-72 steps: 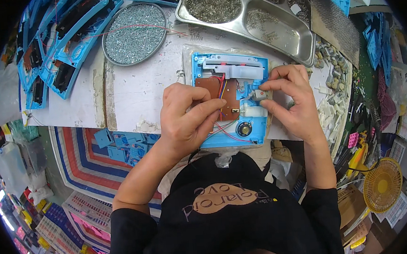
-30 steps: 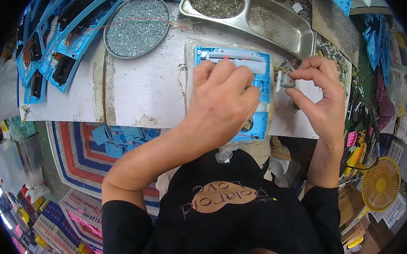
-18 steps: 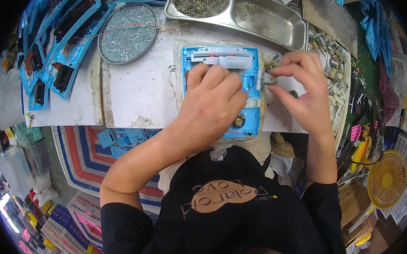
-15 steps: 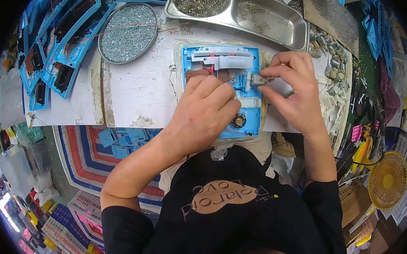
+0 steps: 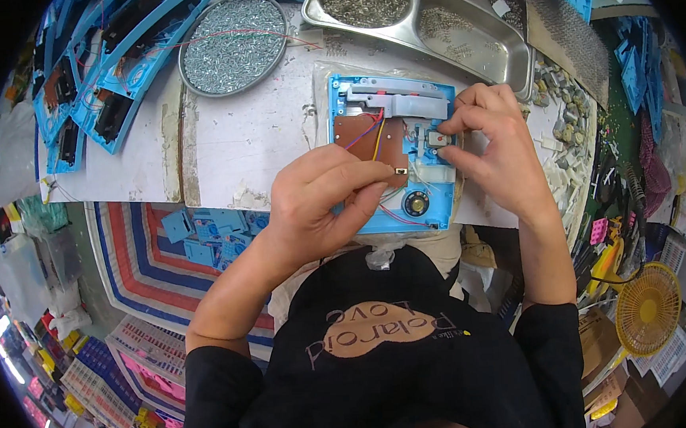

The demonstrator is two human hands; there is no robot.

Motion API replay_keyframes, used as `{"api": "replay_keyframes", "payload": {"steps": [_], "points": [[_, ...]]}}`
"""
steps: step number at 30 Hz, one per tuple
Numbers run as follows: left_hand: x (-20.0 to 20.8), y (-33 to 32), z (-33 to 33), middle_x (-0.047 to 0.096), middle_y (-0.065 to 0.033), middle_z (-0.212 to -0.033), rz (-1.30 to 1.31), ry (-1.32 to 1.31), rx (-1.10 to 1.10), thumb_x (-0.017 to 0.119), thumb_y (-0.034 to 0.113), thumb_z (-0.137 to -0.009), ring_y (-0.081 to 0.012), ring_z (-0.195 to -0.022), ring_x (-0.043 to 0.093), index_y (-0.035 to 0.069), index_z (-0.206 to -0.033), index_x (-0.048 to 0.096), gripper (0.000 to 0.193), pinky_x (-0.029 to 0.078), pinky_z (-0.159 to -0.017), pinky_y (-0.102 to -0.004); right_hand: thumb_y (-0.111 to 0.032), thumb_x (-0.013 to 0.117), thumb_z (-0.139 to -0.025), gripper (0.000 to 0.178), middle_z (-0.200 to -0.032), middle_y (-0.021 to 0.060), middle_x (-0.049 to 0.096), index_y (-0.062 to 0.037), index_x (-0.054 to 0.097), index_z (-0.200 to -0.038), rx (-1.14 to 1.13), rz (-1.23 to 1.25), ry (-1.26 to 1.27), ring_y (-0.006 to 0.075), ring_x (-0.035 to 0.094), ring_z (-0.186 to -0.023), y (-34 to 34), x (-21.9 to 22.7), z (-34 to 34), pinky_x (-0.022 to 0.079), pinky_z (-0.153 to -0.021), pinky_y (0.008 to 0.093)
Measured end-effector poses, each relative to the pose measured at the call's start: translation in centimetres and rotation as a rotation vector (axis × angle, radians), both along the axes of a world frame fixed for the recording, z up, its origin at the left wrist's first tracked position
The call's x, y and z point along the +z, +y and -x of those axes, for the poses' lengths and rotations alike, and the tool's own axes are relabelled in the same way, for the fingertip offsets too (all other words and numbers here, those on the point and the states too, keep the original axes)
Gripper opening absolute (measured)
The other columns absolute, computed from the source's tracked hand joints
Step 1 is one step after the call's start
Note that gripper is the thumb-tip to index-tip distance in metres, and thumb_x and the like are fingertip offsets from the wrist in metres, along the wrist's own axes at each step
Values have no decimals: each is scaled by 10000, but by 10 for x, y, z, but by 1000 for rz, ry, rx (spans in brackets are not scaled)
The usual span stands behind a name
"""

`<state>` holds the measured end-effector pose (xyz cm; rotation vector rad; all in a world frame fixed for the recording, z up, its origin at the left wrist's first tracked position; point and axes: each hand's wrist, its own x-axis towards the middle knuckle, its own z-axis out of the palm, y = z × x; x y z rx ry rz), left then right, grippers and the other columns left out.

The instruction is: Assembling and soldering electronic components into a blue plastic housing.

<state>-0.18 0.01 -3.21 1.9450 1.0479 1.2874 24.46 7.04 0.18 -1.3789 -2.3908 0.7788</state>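
A light-blue plastic case (image 5: 437,217) lies open on a clear bag in front of me. It holds a brown circuit board (image 5: 366,139) with red, blue and yellow wires, a grey curved part (image 5: 399,105) and a round black speaker (image 5: 416,202). My left hand (image 5: 318,196) is closed, its thumb and forefinger pinching the board's near edge; the other fingers curl under and are partly hidden. With thumb and forefinger on its sides, my right hand (image 5: 497,136) grips a small grey motor (image 5: 438,139) at the case's right side.
Beyond the case stand a round tray of screws (image 5: 232,47) and a steel compartment tray (image 5: 520,70) with small springs. Small motors (image 5: 566,111) and white parts (image 5: 567,174) are heaped at the right. Blue cases (image 5: 116,95) with wires stack at the far left.
My right hand has brought the motor down into the case's right side. The left hand has drawn back toward me, uncovering the circuit board and wires. The whole view has shifted slightly.
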Motion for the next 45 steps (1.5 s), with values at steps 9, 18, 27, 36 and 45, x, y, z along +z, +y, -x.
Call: {"api": "replay_keyframes", "payload": {"steps": [9, 18, 27, 36, 45], "points": [[-9, -9, -2, 665, -69, -752, -2, -82, 48, 764, -50, -761, -206, -619, 625, 38, -972, 742, 229, 489, -554, -328, -74, 806, -671, 227, -957, 55, 619, -79, 736, -886, 130, -420, 98, 291, 548, -927, -7, 9, 24, 466, -834, 401], [-8, -4, 13, 663, -84, -818, -22, -76, 259, 745, -66, -745, -233, -712, 638, 33, -946, 725, 225, 496, -631, -358, -85, 799, -657, 272, -859, -17, 660, -117, 758, -923, 308, -539, 106, 237, 579, -856, -6, -7, 42, 440, -735, 368], [19, 5, -35, 653, -115, -1024, -8, 102, 133, 727, -75, -760, -266, -876, 664, 47, -1075, 706, 339, 538, -747, -382, -76, 846, -742, 230, -842, 20, 740, -97, 788, -964, -34, -428, 362, 224, 616, -780, -21, -42, 6, 450, -753, 362], [-1, 50, -43, 608, 4, -884, -216, 385, 105, 814, 106, -706, -208, -850, 573, 136, -919, 765, 221, 374, -831, -369, -81, 859, -710, 179, -746, 34, 692, -81, 738, -842, -61, -470, 398, 228, 615, -743, -17, -36, 2, 453, -738, 366], [5, 54, -38, 710, 6, -925, -180, 344, 41, 807, 73, -740, -204, -882, 598, 122, -909, 756, 183, 378, -849, -360, -32, 847, -724, 167, -748, 54, 663, -62, 702, -804, -152, -394, 388, 230, 609, -743, -27, -25, -39, 458, -744, 348]]}}
